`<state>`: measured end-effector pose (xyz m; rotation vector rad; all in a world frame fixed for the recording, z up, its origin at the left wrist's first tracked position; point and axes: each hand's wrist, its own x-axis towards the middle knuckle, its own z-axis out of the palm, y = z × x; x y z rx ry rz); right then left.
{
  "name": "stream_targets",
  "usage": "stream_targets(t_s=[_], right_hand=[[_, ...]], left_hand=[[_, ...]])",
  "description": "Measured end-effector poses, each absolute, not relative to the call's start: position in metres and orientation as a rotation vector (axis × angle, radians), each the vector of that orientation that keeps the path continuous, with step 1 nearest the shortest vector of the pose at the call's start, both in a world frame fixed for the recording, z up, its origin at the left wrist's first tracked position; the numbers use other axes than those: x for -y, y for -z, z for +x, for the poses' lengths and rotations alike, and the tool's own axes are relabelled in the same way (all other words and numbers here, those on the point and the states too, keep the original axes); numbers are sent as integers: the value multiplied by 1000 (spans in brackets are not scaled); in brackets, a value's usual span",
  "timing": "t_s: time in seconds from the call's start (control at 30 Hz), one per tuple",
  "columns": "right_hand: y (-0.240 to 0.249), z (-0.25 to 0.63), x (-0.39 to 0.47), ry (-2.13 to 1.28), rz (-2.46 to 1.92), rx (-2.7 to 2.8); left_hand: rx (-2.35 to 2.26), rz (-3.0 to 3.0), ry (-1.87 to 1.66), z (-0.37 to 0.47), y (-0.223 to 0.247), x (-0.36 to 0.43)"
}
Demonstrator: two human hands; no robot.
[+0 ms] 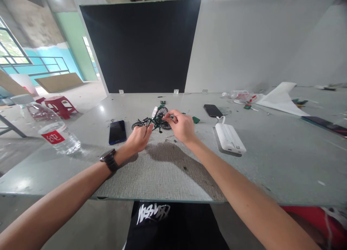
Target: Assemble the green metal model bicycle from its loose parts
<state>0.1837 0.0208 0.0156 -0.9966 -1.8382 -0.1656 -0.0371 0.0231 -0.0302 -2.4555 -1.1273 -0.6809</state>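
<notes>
A small model bicycle (158, 124), dark green and black with spoked wheels, lies at the middle of the grey table (168, 185). My left hand (139, 136), with a black watch on its wrist, is closed on the frame of the model from the near left side. Over the right-hand wheel, my right hand (180, 125) holds thumb and index finger pinched together; whatever may be between the fingertips is too small to make out. A white lattice part (154, 112) stands on the model's far side.
A dark phone (117, 132) and a water bottle (58, 134) are on the left. Right of my hands lie a green piece (195, 120), another phone (213, 111) and a white power bank (230, 138) with a cable. Farther right are a crumpled plastic bottle (240, 95) and white sheeting (284, 98).
</notes>
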Motion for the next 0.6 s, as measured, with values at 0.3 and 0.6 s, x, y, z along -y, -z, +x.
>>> stream_targets(t_s=[0.3, 0.6], right_hand=[[-16, 183, -21, 160, -999, 1836], [-14, 183, -23, 132, -1028, 1806]], left_hand=[[1262, -2522, 671, -30, 22, -15], [1211, -2479, 592, -32, 23, -17]])
